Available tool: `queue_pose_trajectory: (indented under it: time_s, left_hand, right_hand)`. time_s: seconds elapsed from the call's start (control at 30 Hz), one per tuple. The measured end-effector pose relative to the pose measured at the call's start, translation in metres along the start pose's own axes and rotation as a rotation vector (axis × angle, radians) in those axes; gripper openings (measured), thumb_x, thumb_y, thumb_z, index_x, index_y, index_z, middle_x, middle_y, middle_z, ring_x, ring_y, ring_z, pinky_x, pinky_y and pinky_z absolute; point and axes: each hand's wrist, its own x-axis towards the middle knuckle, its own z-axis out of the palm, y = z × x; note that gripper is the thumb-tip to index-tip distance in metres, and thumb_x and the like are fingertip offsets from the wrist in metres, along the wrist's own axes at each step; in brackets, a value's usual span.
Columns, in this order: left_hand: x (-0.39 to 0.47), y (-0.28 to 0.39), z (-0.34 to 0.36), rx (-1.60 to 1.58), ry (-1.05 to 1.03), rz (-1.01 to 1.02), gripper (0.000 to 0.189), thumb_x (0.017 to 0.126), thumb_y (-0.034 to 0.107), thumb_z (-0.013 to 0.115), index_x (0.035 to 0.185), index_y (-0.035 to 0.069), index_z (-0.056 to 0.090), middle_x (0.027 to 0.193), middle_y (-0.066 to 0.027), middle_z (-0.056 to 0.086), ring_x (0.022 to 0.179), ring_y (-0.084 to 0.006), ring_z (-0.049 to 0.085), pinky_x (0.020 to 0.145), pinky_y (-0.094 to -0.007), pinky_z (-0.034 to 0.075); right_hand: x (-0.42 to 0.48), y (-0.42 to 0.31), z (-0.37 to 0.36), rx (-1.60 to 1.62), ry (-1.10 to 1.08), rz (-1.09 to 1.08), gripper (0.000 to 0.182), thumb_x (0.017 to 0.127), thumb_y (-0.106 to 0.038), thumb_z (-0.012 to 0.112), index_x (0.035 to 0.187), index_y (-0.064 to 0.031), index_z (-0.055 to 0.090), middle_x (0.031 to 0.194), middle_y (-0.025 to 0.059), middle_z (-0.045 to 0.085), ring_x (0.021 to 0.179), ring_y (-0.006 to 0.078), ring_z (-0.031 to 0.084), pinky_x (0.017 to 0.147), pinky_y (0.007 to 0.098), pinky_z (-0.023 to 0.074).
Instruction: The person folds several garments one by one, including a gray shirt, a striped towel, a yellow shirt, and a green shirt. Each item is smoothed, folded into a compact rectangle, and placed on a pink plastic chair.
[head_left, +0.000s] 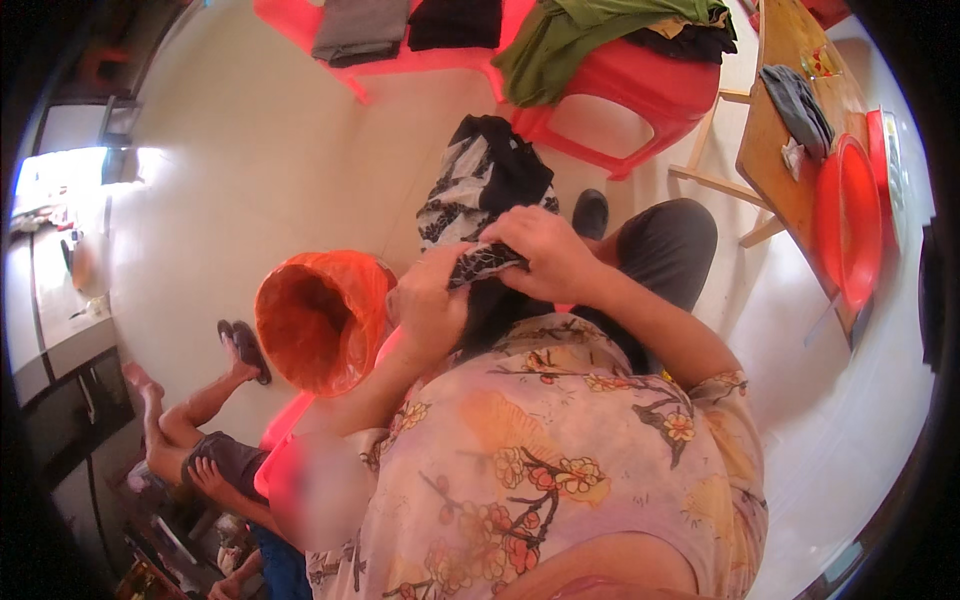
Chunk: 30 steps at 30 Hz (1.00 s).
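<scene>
A black garment with white patterned parts (491, 172) spreads out in front of my lap. My left hand (433, 296) grips the near edge of this cloth, with the thumb along a gathered black-and-white strip. On the same strip, my right hand (547, 251) pinches from the other side, knuckles up. A short stretch of patterned cloth shows between the two hands. Part of the fabric lies dark across my lap below them, and my fingers hide some of its edge.
An orange-lined bin (322, 322) stands by my left arm. Ahead, red plastic stools (600, 112) bear folded grey and black clothes and a green garment (551, 45). To the right, a wooden table (787, 169) holds grey cloth and a red basin (847, 217). Another person sits at left.
</scene>
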Motion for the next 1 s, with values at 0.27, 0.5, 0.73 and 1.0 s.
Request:
queue_pose_trajectory:
  time_s: [0.27,0.5,0.73,1.0]
  left_hand:
    - [0.036,0.007,-0.061,-0.124,-0.029,-0.123,0.035,0.070,-0.008,0.057,0.103,0.002,0.057,0.078,-0.0120,0.059,0.071,-0.0223,0.060,0.067,-0.0310,0.047]
    - [0.112,0.037,-0.132,-0.308,0.225,-0.035,0.018,0.082,0.000,0.060,0.100,-0.001,0.061,0.085,-0.0006,0.061,0.077,-0.0088,0.056,0.069,-0.0204,0.046]
    - [0.159,0.058,-0.173,-0.536,0.193,0.179,0.018,0.084,0.003,0.058,0.101,0.002,0.063,0.087,-0.0009,0.063,0.081,-0.0096,0.056,0.077,-0.0229,0.044]
    - [0.098,0.052,-0.152,-0.428,-0.114,0.311,0.019,0.068,-0.001,0.061,0.087,-0.003,0.064,0.093,-0.0136,0.063,0.089,-0.0229,0.059,0.081,-0.0324,0.045]
  right_hand:
    - [0.009,0.050,-0.016,-0.219,0.270,0.067,0.031,0.058,0.000,0.062,0.087,-0.0063,0.054,0.083,0.0115,0.054,0.086,0.0307,0.053,0.073,0.0380,0.0392]
    - [0.108,0.013,-0.118,-0.510,0.433,-0.126,0.017,0.071,-0.008,0.060,0.087,-0.0062,0.057,0.082,0.0114,0.060,0.076,0.0319,0.060,0.065,0.0404,0.0468]
    - [0.143,-0.037,-0.190,-0.025,0.364,0.007,0.014,0.082,-0.003,0.055,0.093,-0.0017,0.063,0.071,0.0047,0.061,0.066,0.0108,0.057,0.061,0.0228,0.0453]
    - [0.066,-0.054,-0.182,0.017,0.163,0.100,0.020,0.074,-0.005,0.059,0.094,-0.0069,0.061,0.080,0.0041,0.061,0.072,0.0220,0.060,0.067,0.0307,0.0479]
